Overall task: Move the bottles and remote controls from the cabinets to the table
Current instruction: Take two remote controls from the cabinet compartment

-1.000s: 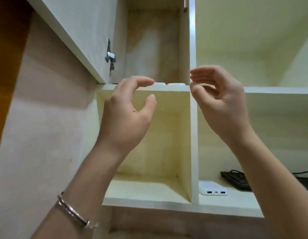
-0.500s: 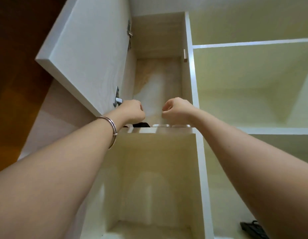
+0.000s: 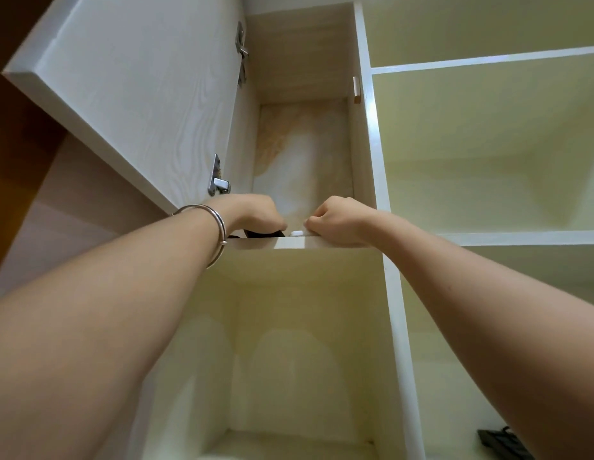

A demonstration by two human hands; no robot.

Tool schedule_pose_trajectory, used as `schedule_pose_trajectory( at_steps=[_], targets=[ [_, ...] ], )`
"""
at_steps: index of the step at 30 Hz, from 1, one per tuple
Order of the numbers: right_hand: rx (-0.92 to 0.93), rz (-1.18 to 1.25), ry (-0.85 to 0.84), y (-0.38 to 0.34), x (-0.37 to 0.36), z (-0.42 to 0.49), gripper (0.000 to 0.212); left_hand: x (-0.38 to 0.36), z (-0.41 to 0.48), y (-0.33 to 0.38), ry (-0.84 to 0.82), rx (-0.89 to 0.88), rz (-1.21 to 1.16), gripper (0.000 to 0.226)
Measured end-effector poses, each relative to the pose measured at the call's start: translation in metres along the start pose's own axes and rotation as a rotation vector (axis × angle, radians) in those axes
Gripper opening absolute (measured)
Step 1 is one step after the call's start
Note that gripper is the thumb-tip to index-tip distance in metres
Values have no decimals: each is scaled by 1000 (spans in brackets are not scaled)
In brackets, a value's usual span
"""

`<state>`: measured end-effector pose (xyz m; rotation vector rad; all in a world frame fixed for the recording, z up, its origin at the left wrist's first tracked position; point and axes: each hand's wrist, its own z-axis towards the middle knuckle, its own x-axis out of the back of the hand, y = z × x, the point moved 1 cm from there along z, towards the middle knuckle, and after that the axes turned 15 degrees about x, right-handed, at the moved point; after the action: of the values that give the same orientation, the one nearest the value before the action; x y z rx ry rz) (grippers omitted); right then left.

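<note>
White wood-grain cabinet door [image 3: 129,88] hangs open at 10 o'clock. Left hand [image 3: 252,212] curled over a flat black remote control [image 3: 264,233] at the upper shelf's front edge [image 3: 289,242]; contact hidden, cannot tell if grasped. Right hand [image 3: 339,220] pinching a small white remote control [image 3: 297,233] beside it. Both probably light, rigid, smooth plastic; take across the long sides.
</note>
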<state>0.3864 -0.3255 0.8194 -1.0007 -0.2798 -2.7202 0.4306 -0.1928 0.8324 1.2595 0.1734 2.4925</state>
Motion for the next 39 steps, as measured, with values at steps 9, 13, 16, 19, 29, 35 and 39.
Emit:
schedule_pose_trajectory(
  at_steps=[9, 13, 16, 19, 29, 35, 39],
  targets=[
    [46, 22, 98, 2, -1, -1, 41, 19, -15, 17, -96, 95, 138, 36],
    [47, 34, 134, 2, -3, 0, 38, 18, -12, 20, -242, 152, 224, 20],
    [49, 45, 145, 2, -3, 1, 31, 22, -11, 14, -225, 151, 126, 27],
    [54, 43, 166, 2, -4, 1, 31, 23, -14, 5, -160, 138, 12, 33],
    [-35, 88, 226, -7, 1, 8, 40, 4, -40, -27, 110, 63, -703, 38],
    [-142, -28, -164, -36, 8, 28, 40, -11, -70, -47, 213, 5, -723, 27],
    [-151, -153, -347, -48, 11, 26, 37, -14, -85, -59, 231, 3, -766, 15]
  ],
)
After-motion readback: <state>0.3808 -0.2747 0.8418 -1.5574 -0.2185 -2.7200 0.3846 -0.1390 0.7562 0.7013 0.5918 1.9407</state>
